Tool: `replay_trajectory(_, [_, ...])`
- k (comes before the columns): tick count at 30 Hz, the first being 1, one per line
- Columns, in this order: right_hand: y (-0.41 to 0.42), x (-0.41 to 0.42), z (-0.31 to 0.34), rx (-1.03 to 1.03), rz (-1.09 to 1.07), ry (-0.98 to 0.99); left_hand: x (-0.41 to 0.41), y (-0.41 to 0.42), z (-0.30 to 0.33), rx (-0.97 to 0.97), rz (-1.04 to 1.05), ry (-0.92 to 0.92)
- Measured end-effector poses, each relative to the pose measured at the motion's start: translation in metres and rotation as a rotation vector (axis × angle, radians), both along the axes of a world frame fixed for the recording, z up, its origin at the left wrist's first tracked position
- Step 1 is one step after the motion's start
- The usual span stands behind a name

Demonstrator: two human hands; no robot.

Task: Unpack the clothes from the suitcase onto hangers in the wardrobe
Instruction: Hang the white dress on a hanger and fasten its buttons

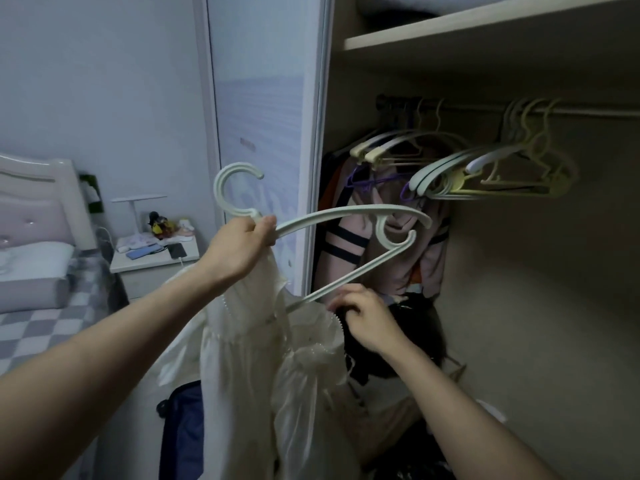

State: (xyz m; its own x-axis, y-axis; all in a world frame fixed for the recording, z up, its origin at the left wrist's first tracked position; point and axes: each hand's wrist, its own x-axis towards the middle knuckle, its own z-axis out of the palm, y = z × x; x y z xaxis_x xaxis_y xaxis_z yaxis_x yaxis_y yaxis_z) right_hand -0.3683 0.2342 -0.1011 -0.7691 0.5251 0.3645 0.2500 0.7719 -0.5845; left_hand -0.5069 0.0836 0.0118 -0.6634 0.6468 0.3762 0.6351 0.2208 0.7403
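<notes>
My left hand (242, 247) grips a pale green plastic hanger (346, 216) just below its hook, together with the top of a white satin garment (256, 362) that hangs down from it. One hanger arm points right towards the wardrobe. My right hand (367, 320) pinches the garment's beaded neckline by the hanger's lower arm. A dark blue suitcase (183, 431) shows on the floor behind the fabric, mostly hidden. The wardrobe rail (588, 110) runs across the open wardrobe ahead.
Several empty pale hangers (485, 171) hang on the rail, with a pink striped top (398, 258) and dark clothes under them. A wardrobe shelf (450, 26) sits above. The sliding door (263, 133) stands left of the opening. A bedside table (152, 254) and bed (38, 306) lie at the left.
</notes>
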Motion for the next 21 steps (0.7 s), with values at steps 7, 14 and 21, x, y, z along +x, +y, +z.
replay_trajectory(7, [-0.034,-0.031,-0.018,0.017,0.006,-0.351,0.012,-0.008,-0.001,-0.051,-0.06,0.034])
replay_trajectory(14, [-0.017,-0.015,-0.022,-0.027,-0.485,-0.21,0.002,-0.028,-0.007,-0.094,-0.01,0.099])
replay_trajectory(21, [0.005,0.01,0.017,-0.291,-0.136,0.102,-0.01,-0.043,-0.009,-0.06,0.013,0.061])
